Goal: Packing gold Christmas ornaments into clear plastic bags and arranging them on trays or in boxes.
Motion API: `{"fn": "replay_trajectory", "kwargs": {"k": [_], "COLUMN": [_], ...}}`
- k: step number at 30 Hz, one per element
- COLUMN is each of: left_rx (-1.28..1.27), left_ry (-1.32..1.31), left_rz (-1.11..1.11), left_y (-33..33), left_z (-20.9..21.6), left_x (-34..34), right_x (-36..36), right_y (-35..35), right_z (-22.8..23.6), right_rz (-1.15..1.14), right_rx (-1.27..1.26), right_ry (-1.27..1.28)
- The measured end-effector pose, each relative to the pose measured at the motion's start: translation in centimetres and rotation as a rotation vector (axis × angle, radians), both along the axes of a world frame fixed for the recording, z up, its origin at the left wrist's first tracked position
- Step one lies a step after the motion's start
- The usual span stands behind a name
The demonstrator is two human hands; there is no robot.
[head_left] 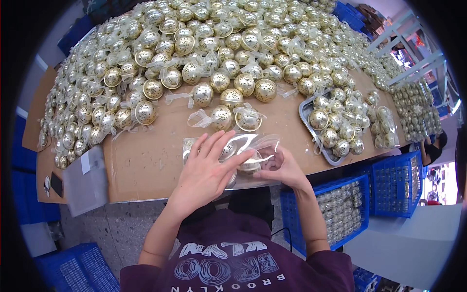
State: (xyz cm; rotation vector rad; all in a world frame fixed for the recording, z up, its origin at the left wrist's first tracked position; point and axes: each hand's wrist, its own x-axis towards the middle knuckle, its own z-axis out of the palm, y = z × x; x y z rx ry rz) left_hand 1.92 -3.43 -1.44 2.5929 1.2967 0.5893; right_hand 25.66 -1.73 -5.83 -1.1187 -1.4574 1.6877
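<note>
At the table's near edge lies a clear plastic bag (265,144) with gold balls inside it, partly hidden by my hands. My left hand (206,168) rests flat across the bag's left part, fingers stretched out. My right hand (284,168) has its fingers curled round the bag's right end, gripping the film beside a gold ball (250,167). Just beyond the bag sit two loose perforated gold balls with sheer pale ribbons, a left one (221,117) and a right one (248,120).
A large heap of gold balls (219,53) covers the cardboard-topped table's (141,168) far side. Right of me stand a metal tray (305,116) of balls and filled bags (384,127). Flat plastic bags (85,187) and a phone (57,184) lie left. Blue crates (362,182) stand lower right.
</note>
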Motion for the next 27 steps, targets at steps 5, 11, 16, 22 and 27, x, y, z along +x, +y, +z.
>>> {"fn": "replay_trajectory", "kwargs": {"k": [5,11,16,22,27], "left_rx": [0.07,0.016,0.015,0.031,0.043], "left_ry": [0.043,0.033,0.014,-0.004,0.018], "left_rz": [-0.03,0.009,-0.002,-0.001,0.007], "left_y": [0.1,-0.2,-0.2,-0.3,-0.3], "left_z": [0.0,0.1,0.2,0.1,0.1], "left_x": [0.3,0.1,0.3,0.2,0.1], "right_x": [-2.5,3.3,7.5,8.1,6.3], "right_y": [-0.4,1.3,6.0,8.5,8.6], "right_z": [-1.3,-0.4,4.2,5.0,4.9], "right_rz": [-0.425,-0.572,-0.686,-0.424,-0.588], "right_rx": [0.138,0.415,0.838,0.596,0.802], "right_ry": [0.124,-0.357,-1.721,-1.594,-1.009]}}
